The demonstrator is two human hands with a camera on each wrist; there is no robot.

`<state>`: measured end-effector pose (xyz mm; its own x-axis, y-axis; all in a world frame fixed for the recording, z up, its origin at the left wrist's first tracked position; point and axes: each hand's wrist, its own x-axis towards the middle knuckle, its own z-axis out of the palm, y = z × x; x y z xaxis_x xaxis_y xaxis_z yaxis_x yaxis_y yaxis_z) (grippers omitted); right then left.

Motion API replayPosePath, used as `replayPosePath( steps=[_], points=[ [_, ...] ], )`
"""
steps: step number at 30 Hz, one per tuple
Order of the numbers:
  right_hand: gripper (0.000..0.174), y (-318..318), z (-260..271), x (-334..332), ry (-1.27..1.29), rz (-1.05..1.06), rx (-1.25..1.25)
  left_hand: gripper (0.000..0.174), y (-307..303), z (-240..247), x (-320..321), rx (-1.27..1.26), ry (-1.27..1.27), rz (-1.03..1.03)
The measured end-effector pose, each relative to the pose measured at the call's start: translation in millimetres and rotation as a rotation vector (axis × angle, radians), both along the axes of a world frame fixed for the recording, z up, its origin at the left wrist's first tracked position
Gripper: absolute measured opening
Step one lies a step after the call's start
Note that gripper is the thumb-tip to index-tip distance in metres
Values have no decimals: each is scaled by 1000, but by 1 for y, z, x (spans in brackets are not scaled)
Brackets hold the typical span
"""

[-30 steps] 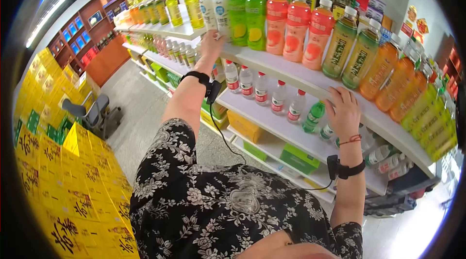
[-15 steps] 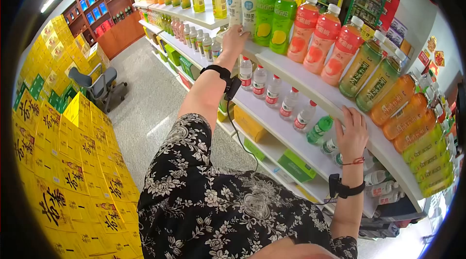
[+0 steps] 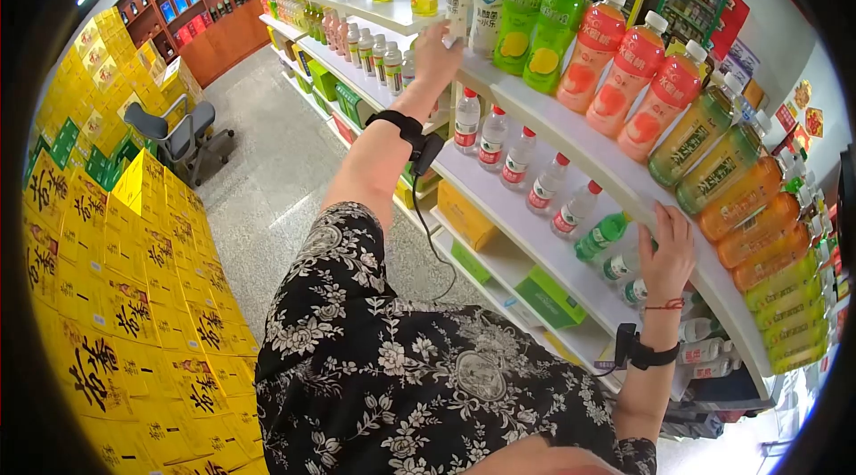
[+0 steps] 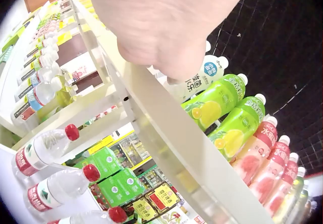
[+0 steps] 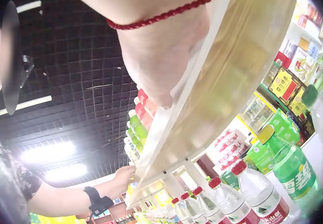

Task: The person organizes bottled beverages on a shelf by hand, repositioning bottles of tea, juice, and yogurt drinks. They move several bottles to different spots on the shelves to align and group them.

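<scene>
My left hand [image 3: 435, 54] rests at the upper shelf's front edge, just left of two white bottles [image 3: 489, 7]. Its fingertips lie right by the base of the nearer one, with no bottle in the grasp; in the left wrist view this hand [image 4: 161, 27] hides part of the white bottles. Further right, the fingers of my right hand [image 3: 669, 248] lie relaxed on the edge of the same shelf [image 3: 588, 150], below the green-labelled tea bottles [image 3: 691, 127]. Between the hands stand green lemon-drink bottles [image 3: 557, 34] and pink peach-drink bottles [image 3: 629, 78].
Red-capped water bottles [image 3: 514, 159] and a green soda bottle [image 3: 602, 236] stand on the shelf below. Orange bottles [image 3: 744, 203] continue along the upper shelf's right. Stacked yellow boxes [image 3: 134, 315] fill the left side, with an office chair [image 3: 174, 136] behind them.
The head view has turned and shifted along the shelf. My left hand has slid from in front of the white bottles to their left. My right hand stays on the shelf edge.
</scene>
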<state>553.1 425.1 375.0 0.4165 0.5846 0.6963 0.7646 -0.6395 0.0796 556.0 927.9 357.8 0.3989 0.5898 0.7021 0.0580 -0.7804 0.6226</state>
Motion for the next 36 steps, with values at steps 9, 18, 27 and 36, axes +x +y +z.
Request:
replayPosePath(
  steps=[9,18,27,36],
  points=[
    [36,-2,5,-2,8,-51,-12,63,30,21,11,-21,285,37],
    [35,3,6,-4,-7,-85,-22,66,20,30,6,-84,427,48],
    [34,-3,-3,5,-64,-91,-26,67,15,4,-2,-72,297,75],
    [38,-12,-7,5,-83,11,10,57,-56,-108,-149,-96,154,12]
  ],
)
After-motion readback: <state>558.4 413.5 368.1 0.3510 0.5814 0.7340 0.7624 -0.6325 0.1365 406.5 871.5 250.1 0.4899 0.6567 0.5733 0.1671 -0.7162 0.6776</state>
